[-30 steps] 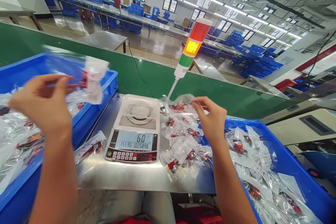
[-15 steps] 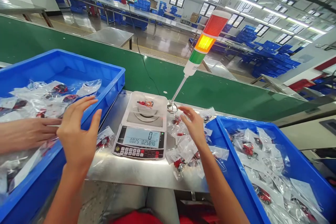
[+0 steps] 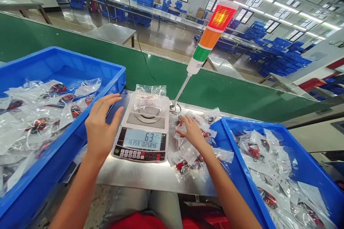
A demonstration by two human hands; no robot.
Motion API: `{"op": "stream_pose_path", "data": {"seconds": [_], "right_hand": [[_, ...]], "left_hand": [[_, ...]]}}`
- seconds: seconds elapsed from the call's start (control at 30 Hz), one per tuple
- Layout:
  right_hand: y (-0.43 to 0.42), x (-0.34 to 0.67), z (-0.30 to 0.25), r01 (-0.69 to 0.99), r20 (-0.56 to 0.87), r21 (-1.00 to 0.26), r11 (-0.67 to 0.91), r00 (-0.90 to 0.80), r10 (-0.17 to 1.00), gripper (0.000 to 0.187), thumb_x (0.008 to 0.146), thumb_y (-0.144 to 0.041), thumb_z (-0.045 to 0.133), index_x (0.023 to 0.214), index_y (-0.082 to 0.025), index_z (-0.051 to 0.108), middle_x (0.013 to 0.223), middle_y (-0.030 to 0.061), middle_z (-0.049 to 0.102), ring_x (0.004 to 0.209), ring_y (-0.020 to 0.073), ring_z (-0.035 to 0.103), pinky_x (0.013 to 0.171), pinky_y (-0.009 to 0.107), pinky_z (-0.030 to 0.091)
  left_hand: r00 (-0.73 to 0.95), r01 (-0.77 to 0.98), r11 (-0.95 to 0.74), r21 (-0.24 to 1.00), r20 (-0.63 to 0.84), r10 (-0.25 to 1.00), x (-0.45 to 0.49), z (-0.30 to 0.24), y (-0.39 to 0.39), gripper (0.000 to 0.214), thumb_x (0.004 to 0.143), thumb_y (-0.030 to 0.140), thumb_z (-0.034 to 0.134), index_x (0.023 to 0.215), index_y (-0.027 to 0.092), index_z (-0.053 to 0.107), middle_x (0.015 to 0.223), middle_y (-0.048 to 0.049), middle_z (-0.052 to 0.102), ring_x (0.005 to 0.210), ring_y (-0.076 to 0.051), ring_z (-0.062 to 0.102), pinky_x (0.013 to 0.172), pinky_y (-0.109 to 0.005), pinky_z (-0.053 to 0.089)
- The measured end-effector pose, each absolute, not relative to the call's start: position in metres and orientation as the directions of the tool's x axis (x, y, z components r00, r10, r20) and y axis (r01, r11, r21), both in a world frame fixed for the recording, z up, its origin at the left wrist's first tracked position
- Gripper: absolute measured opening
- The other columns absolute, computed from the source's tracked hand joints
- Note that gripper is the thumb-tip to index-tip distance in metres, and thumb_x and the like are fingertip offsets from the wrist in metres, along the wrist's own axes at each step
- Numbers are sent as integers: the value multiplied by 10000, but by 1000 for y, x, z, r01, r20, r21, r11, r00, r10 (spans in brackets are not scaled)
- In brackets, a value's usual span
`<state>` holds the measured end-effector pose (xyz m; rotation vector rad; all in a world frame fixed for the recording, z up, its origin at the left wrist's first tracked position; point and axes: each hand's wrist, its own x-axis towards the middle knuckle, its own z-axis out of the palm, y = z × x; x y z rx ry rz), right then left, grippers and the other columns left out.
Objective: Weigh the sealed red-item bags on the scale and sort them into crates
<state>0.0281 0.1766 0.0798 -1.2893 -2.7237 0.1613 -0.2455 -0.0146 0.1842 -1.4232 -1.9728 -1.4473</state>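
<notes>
A digital weighing scale point(image 3: 141, 139) stands on the steel table point(image 3: 129, 173), its display reading about 63. A clear plastic bag point(image 3: 149, 100) with a small red item inside lies on its pan. My left hand point(image 3: 101, 125) hovers open beside the scale's left edge, holding nothing. My right hand point(image 3: 192, 132) rests with spread fingers on a loose pile of sealed bags point(image 3: 188, 155) holding red and black items, right of the scale. Similar bags fill the left blue crate point(image 3: 72, 57) and the right blue crate point(image 3: 268, 127).
Behind the table runs a green conveyor side panel point(image 3: 161, 75). A red, orange and green stack light point(image 3: 212, 32) rises on a thin pole beside the scale. Far back stand long benches, stacks of blue crates and several people.
The scale's reading has risen from 0 to about 63, with a larger bag now on the pan. My left hand has moved right, toward the scale.
</notes>
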Motion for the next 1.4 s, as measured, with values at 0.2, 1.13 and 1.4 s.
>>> {"op": "stream_pose_path", "data": {"seconds": [0.2, 1.13, 1.4], "right_hand": [[197, 11, 70, 816, -13, -110, 567, -572, 820, 778, 785, -285, 812, 1475, -176, 471, 1455, 212, 579, 1350, 390, 515, 1041, 505, 456], [168, 43, 120, 749, 44, -332, 573, -594, 803, 83, 934, -206, 569, 883, -233, 628, 965, 42, 714, 921, 216, 683, 763, 306, 489], [141, 55, 195, 445, 374, -792, 418, -188, 908, 246, 911, -475, 627, 877, -231, 630, 953, 47, 731, 846, 209, 664, 662, 326, 569]], "left_hand": [[-461, 846, 48, 532, 682, 568, -248, 189, -12, 197, 1004, 259, 540, 1160, 259, 661, 1252, -74, 694, 1245, -282, 625, 1100, -507, 491], [-213, 884, -61, 464, 515, 831, -277, 200, 85, 242, 963, 163, 459, 1096, 179, 661, 1232, -104, 685, 1229, -258, 579, 1104, -481, 449], [-156, 851, -62, 522, 363, 919, -286, 191, 139, 127, 803, 161, 636, 884, 206, 723, 963, -61, 762, 1064, -268, 662, 926, -409, 539]]}}
